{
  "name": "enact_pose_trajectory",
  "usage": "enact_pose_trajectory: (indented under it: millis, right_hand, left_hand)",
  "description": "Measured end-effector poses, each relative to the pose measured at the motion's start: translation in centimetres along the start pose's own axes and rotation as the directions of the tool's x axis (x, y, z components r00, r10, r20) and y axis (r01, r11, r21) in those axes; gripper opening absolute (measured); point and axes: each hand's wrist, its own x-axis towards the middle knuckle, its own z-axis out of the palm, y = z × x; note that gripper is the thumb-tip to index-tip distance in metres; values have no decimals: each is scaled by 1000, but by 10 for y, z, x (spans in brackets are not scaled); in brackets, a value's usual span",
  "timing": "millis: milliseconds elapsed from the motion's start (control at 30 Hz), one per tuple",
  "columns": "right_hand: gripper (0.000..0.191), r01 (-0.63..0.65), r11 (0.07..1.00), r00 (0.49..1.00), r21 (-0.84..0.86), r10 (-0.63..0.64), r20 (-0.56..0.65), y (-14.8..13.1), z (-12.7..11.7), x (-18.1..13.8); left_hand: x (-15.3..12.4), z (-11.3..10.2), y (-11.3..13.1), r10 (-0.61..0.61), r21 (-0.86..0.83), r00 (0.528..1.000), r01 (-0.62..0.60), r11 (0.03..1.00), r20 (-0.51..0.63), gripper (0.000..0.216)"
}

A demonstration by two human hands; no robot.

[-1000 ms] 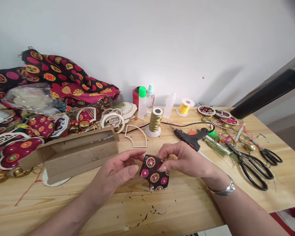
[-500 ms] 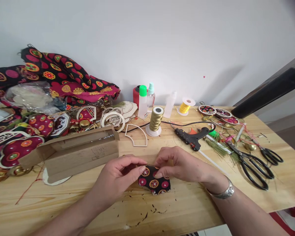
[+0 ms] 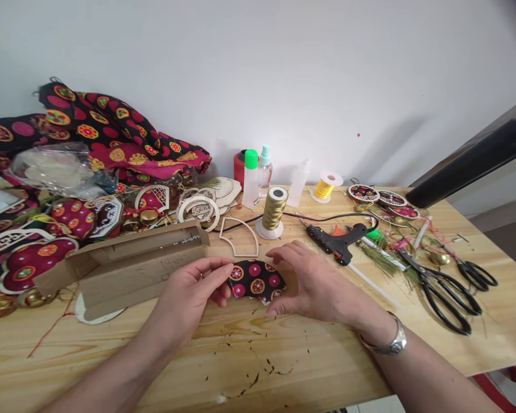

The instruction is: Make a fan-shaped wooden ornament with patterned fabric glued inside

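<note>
My left hand [image 3: 193,295] pinches the left end of a fan-shaped piece covered in black patterned fabric [image 3: 258,281], with its thumb on top and fingers behind. The fabric carries magenta and orange round motifs dotted with small pearl-like beads. Around the right end of this piece my right hand [image 3: 315,287] is spread, fingers above and thumb below; whether its fingertips touch the edge I cannot tell. Just beyond the hands lies a thin pale fan-shaped frame [image 3: 245,255]. A spool of gold thread [image 3: 275,212] stands behind it.
Left of my hands is an open cardboard box [image 3: 132,275]. A black glue gun [image 3: 341,244] lies to the right, beside large black-handled scissors [image 3: 445,292]. Bottles [image 3: 251,183] and a yellow thread spool [image 3: 325,188] stand near the wall. Patterned cloth [image 3: 132,132] is heaped at back left.
The fabric piece has moved up and slightly left, tilting its face and wide edge away. My right hand has let go of its pinch and spread its fingers; my left hand keeps hold.
</note>
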Motion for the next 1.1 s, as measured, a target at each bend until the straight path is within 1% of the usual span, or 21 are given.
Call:
enact_pose_trajectory:
  millis: [167, 333, 467, 567, 633, 700, 767, 833, 967, 1067, 1100]
  right_hand:
    - [64, 13, 995, 1000, -102, -13, -5, 0, 4, 2]
    - [50, 10, 983, 1000, -186, -13, -15, 1, 6, 3]
    - [36, 29, 981, 999, -194, -32, -17, 3, 8, 3]
    - [35, 35, 981, 999, -190, -40, -24, 4, 10, 3]
    - [36, 37, 981, 999, -190, -44, -30, 5, 10, 3]
    - [36, 47, 981, 998, -190, -54, -28, 5, 11, 3]
    - [34, 60, 979, 998, -194, -65, -20, 6, 11, 3]
    - [33, 70, 978, 997, -198, -72, -3, 6, 11, 3]
    - [36, 62, 977, 998, -204, -61, 13, 5, 11, 3]
    - [47, 58, 976, 998, -208, -60, 0, 4, 8, 2]
    - [48, 65, 976, 998, -209, -68, -9, 4, 6, 2]
  left_hand:
    - [-1, 1, 0, -21, -29, 1000, 21, 999, 21, 25]
    - [-3, 3, 1, -52, 43, 996, 49, 998, 71, 26]
    - [-3, 4, 6, -38, 189, 996, 22, 982, 81, 30]
    - [-4, 4, 5, 1, 336, 998, -23, 942, 66, 31]
    - [-4, 3, 3, 57, 439, 997, -73, 895, 50, 31]
    - [-5, 2, -1, 162, 554, 986, -160, 817, 46, 29]
    - [-5, 1, -4, 301, 654, 951, -275, 705, 75, 24]
    - [-5, 0, -6, 404, 713, 906, -364, 600, 122, 20]
    - [-4, -1, -10, 520, 776, 831, -457, 433, 199, 22]
    - [-3, -4, -13, 593, 777, 749, -550, 305, 297, 26]
    - [-3, -4, -13, 610, 766, 718, -585, 267, 336, 26]
